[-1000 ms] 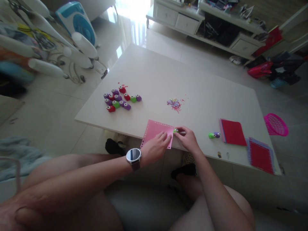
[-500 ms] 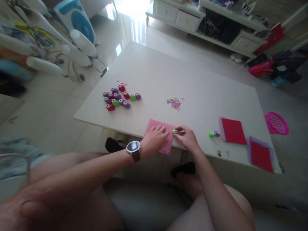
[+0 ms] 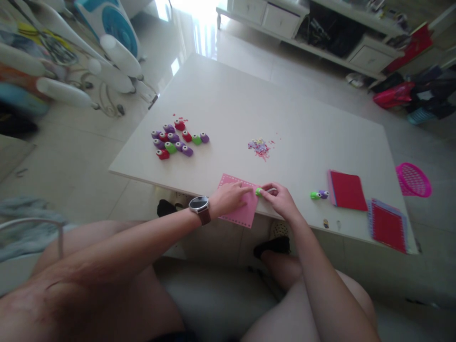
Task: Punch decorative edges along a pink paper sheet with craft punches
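My right hand (image 3: 280,202) pinches a lime-green craft punch (image 3: 258,192) between thumb and fingertips, at the right edge of a pink sheet (image 3: 251,211) with small holes along its margins. My left hand (image 3: 228,197) lies over that sheet, index finger stretched toward the punch; I can't tell how far the other fingers are bent. It covers much of the sheet, whose lower edge juts past the near edge of the white table (image 3: 292,118). A wristwatch (image 3: 198,204) sits on my left wrist.

Beyond the sheet lies a heap of paper confetti (image 3: 260,148), with a cluster of red, purple and green punches (image 3: 170,147) farther left. To my right, 2 more punches (image 3: 315,195), 1 green and 1 purple, stand near 2 red-topped paper stacks (image 3: 348,191).
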Demonstrator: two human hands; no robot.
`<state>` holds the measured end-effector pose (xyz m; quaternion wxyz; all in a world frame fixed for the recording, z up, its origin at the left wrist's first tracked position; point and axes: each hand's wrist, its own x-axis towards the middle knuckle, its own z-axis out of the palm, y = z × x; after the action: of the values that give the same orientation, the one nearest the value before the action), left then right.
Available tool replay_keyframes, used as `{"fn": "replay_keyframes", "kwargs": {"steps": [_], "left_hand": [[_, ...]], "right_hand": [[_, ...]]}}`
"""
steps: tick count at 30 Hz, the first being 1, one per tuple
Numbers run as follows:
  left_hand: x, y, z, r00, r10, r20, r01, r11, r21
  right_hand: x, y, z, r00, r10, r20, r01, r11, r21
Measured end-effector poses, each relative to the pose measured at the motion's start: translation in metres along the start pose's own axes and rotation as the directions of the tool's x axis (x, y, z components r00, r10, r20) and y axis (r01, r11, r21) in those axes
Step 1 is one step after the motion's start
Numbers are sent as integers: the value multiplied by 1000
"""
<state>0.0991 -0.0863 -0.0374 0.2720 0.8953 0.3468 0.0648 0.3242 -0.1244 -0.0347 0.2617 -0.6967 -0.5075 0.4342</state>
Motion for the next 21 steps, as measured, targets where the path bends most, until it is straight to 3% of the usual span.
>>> {"fn": "replay_keyframes", "kwargs": {"steps": [21], "left_hand": [[1, 2, -1, 999, 32, 34, -32, 999, -20]], "right_hand": [[2, -1, -4, 999, 40, 16, -41, 998, 56]]}}
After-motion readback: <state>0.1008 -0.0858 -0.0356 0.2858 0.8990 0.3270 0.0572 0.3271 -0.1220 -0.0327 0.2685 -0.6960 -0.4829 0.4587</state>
